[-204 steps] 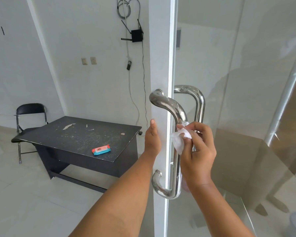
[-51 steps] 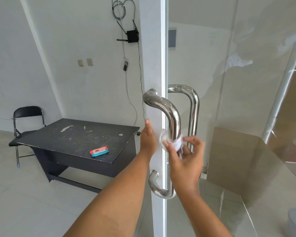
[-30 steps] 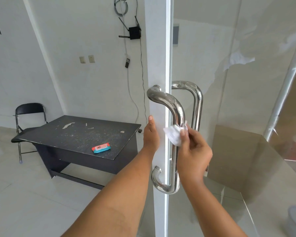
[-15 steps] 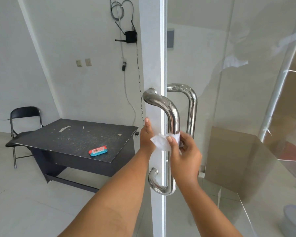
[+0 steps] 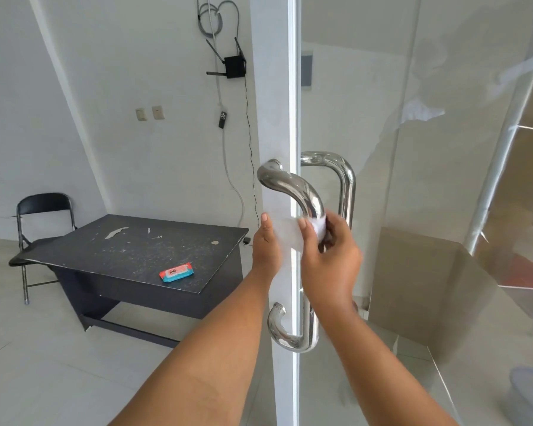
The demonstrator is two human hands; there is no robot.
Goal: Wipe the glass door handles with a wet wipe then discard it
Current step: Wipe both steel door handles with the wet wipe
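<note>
Filling the right half of the view: glass door [image 5: 428, 195], upright, its white edge strip running top to bottom at centre.
Black table [image 5: 130, 250], left of the door, top scuffed and flecked white.
Black folding chair [image 5: 43, 207], behind the table's far left corner, against the wall.
Near door handle [image 5: 293, 186], polished steel tube on the viewer's side of the glass, curved at top and bottom.
Far door handle [image 5: 346, 182], matching steel tube, seen through the glass, just beside the near one.
Right hand [image 5: 326, 262], fingers and thumb curled round the near handle's upright bar just below its upper bend, gripping the wet wipe against the metal.
Left hand [image 5: 266, 247], fingers straight, palm flat against the door's edge strip, holding nothing.
Router [image 5: 234, 66], black, wall-mounted above the table, cables coiled overhead.
Pack of wipes [image 5: 176, 272], red and teal, lying flat near the table's front right edge.
Wet wipe [image 5: 318, 227], white, wrapped on the near handle under the right hand's fingers; outline blurred.
</note>
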